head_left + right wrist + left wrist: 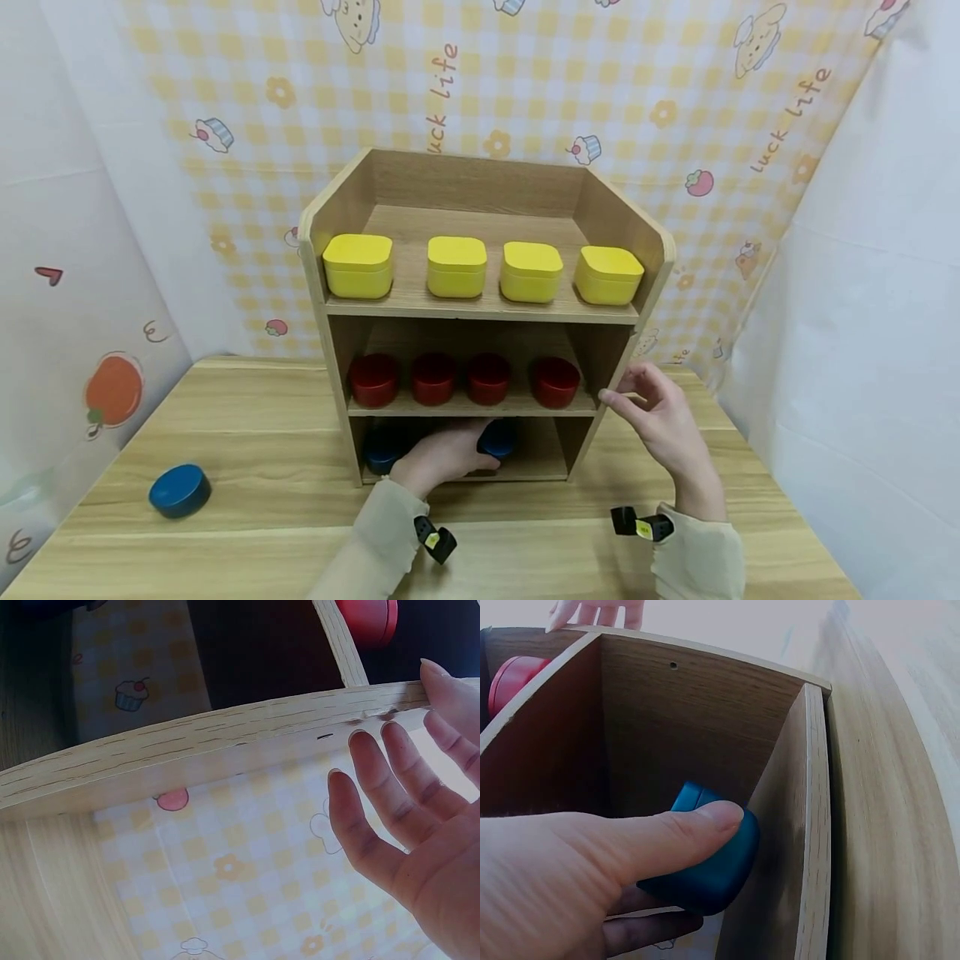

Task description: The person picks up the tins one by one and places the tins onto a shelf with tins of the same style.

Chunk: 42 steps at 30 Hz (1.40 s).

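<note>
My left hand (446, 457) reaches into the bottom compartment of the wooden shelf unit (461, 308). Its thumb and fingers grip a blue lidded container (731, 862), held tilted near the compartment floor. Another blue container (382, 450) sits at the left of that compartment, partly behind the hand. A third blue container (180, 492) lies on the table to the left. At the unit's right side is my right hand (663, 417), its thumb on the front edge of the side panel (247, 724). The other fingers are loosely bent by the panel's outer face and hold nothing.
On the middle shelf stand several round red containers (433, 379) in a row. Several yellow square containers (457, 267) line the top shelf's front. The unit stands on a wooden table (277, 433), with a checked cloth (247, 183) hanging behind.
</note>
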Motion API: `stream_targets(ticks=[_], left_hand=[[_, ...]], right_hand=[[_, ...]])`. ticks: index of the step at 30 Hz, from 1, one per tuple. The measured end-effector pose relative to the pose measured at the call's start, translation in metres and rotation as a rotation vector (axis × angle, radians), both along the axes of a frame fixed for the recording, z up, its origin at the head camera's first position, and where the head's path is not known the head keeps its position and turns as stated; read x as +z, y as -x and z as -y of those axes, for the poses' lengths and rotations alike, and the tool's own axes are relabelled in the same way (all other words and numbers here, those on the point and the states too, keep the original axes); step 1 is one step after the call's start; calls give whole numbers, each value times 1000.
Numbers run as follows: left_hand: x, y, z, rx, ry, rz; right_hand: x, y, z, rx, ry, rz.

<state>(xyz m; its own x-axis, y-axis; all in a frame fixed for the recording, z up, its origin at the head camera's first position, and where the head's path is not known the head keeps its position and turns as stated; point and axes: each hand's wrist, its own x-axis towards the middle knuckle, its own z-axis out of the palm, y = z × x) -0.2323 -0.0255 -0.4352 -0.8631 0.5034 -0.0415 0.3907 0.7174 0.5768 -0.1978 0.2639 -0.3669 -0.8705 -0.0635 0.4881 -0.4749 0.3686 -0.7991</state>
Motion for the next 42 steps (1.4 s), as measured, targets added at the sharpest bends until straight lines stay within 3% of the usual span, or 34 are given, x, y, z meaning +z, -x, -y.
stream_targets(ticks=[19, 28, 36, 42], left_hand=[[-8, 3, 2, -52, 95, -60], [-6, 2, 4, -51, 87, -42], [-2, -2, 6, -34, 67, -13], [8, -7, 5, -33, 99, -21]], right_hand=[[0, 0, 0, 9, 0, -10], [0, 0, 0, 7, -2, -5], [0, -1, 0, 13, -6, -4], [1, -1, 0, 10, -7, -3]])
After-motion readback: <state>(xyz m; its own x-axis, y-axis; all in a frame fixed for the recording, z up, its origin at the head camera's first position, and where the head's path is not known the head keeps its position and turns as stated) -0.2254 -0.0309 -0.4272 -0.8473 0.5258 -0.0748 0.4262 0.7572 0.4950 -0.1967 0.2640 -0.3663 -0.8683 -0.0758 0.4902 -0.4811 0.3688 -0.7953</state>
